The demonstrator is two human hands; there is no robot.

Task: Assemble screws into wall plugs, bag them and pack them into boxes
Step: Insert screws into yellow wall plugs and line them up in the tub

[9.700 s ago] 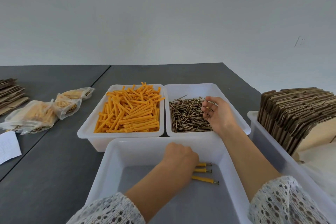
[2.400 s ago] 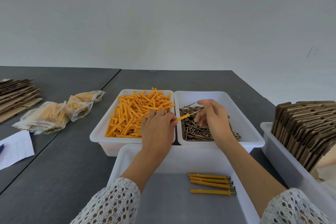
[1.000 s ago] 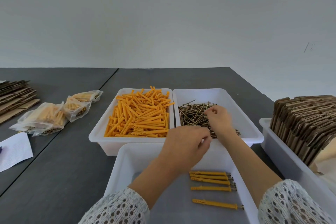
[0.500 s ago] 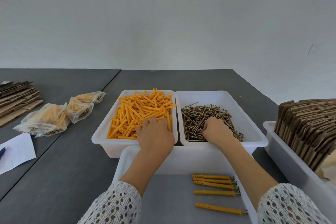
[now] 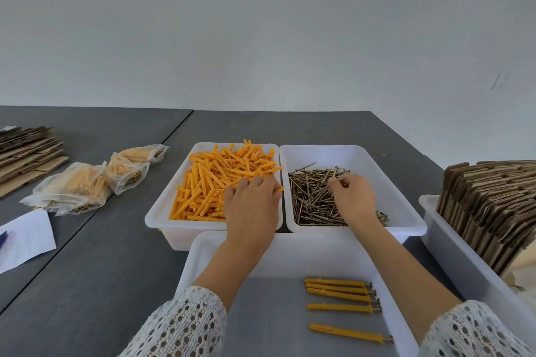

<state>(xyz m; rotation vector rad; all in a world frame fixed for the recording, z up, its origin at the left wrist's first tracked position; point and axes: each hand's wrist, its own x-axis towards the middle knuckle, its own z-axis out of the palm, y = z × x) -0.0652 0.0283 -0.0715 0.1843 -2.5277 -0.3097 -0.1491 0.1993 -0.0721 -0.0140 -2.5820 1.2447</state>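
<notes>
Plug tray (image 5: 162, 211) left of screw tray (image 5: 406, 211), assembled plugs (image 5: 339, 295) in near tray (image 5: 197, 264)

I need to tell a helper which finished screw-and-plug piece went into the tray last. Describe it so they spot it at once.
Find the near white tray between the person's arms. Five assembled plugs lie at its right. Take the nearest assembled plug: it lies apart from the other four and slants.

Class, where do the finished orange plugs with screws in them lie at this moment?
In the head view, five finished orange plugs with screws lie in the near white plastic tray, toward its right side, between the person's forearms.
</notes>
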